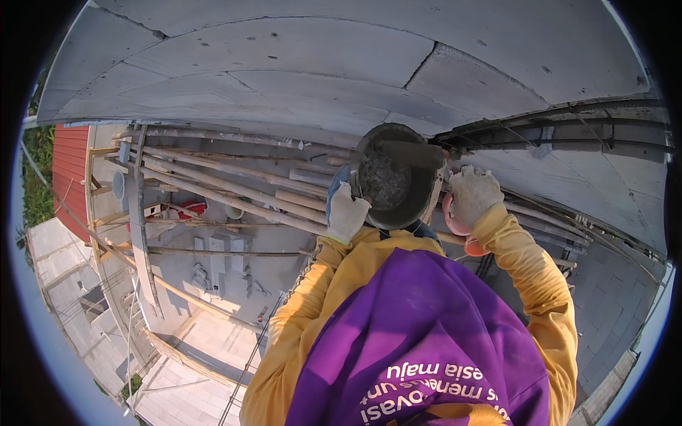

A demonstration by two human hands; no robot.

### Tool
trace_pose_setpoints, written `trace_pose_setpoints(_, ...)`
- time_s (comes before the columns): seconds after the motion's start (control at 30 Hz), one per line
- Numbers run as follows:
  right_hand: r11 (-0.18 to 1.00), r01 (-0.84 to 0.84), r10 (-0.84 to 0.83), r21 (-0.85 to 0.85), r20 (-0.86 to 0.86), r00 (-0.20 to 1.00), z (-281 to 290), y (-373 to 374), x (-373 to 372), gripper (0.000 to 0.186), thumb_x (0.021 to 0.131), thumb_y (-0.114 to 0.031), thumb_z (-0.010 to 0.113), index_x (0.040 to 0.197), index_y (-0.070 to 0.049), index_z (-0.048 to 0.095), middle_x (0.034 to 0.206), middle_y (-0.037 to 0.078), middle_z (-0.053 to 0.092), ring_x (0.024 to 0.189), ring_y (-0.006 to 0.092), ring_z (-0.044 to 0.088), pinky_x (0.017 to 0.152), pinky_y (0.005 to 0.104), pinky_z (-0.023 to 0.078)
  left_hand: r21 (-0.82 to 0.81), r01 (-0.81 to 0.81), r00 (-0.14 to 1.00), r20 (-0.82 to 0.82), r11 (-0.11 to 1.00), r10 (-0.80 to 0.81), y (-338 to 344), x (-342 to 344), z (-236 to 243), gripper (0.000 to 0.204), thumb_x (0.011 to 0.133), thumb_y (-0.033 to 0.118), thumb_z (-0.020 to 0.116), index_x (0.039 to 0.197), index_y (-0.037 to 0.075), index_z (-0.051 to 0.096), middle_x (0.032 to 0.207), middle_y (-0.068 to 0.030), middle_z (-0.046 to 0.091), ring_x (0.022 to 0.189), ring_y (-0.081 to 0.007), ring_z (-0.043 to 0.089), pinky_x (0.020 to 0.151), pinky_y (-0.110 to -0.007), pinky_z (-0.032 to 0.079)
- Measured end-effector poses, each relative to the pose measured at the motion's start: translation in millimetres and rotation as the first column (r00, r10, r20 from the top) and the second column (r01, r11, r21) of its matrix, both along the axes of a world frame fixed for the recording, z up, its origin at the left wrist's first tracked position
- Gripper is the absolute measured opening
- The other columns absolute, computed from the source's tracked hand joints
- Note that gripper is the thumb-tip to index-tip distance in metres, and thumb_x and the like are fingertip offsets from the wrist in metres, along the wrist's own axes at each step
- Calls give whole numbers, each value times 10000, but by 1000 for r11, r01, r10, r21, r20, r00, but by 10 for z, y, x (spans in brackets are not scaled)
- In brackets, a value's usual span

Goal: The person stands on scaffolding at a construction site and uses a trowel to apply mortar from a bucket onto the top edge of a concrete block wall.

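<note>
A black bucket [415,206] with wet grey mortar in it sits in front of my chest, against a grey block wall [298,78]. My left hand [346,211], in a white work glove, grips the bucket's left rim. My right hand [472,195], also gloved, is closed around the orange handle of a trowel [410,153]. The trowel's dark blade lies across the bucket's far rim. My yellow sleeves and purple vest fill the lower middle of the view.
Wooden scaffold poles [234,186] and planks run left from the bucket, high above a paved yard [213,270]. A red roof [71,167] lies far left. More poles and wall blocks [568,177] continue to the right.
</note>
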State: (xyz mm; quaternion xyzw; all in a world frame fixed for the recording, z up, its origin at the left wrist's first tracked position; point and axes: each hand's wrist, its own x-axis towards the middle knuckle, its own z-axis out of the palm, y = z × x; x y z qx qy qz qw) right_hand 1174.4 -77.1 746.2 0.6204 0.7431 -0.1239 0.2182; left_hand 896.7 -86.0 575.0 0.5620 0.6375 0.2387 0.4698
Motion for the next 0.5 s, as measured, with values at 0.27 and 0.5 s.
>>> trace_pose_setpoints(0.27, 982, -185, 188, -35, 167, 968, -775, 411, -269, 227, 857, -141, 626, 1058, -78, 710, 1070, 137, 678, 1016, 288, 675, 852, 416, 508, -143, 93, 996, 11, 985, -93, 152, 123, 371, 372, 761, 82, 721, 1052, -118, 606, 945, -297, 674, 942, -442, 664, 799, -433, 510)
trace_pose_setpoints(0.5, 942, -12, -15, -334, -78, 997, -1059, 511, -300, 301, 834, -187, 628, 1085, -59, 735, 1057, 174, 736, 1015, 327, 712, 862, 461, 560, -62, 117, 992, 52, 991, -114, 59, 65, 258, 382, 741, 68, 743, 1060, -103, 623, 979, -296, 676, 986, -466, 650, 808, -442, 517)
